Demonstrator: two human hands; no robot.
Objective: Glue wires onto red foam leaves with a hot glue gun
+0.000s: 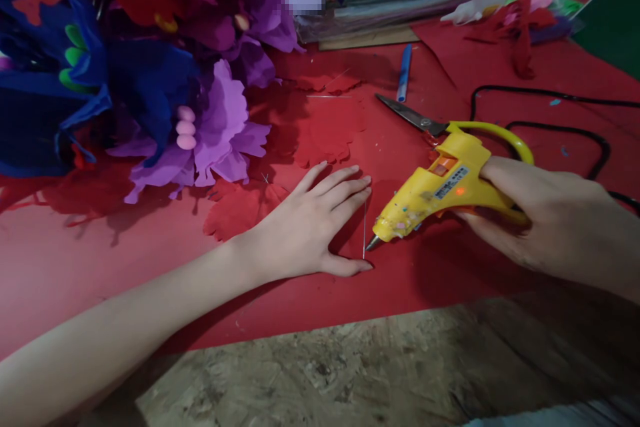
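My right hand (555,220) is wrapped round the grip of a yellow hot glue gun (425,193), whose orange light glows. Its metal nozzle points down and left, close to a thin pale wire (365,227) lying straight on the red surface. My left hand (315,227) rests flat with its fingers stretched out and the thumb apart. The thumb and fingertips lie by the two ends of the wire; whether they press on it I cannot tell. Partly under the left wrist is a red scalloped paper petal (235,210) with thin wire ends.
Open scissors (413,115) lie just behind the glue gun, near a blue pen (405,73). More red petals (327,127) lie beyond my left hand. Large purple paper flowers (220,120) and blue ones (135,80) crowd the left. A black cord (550,91) loops at right.
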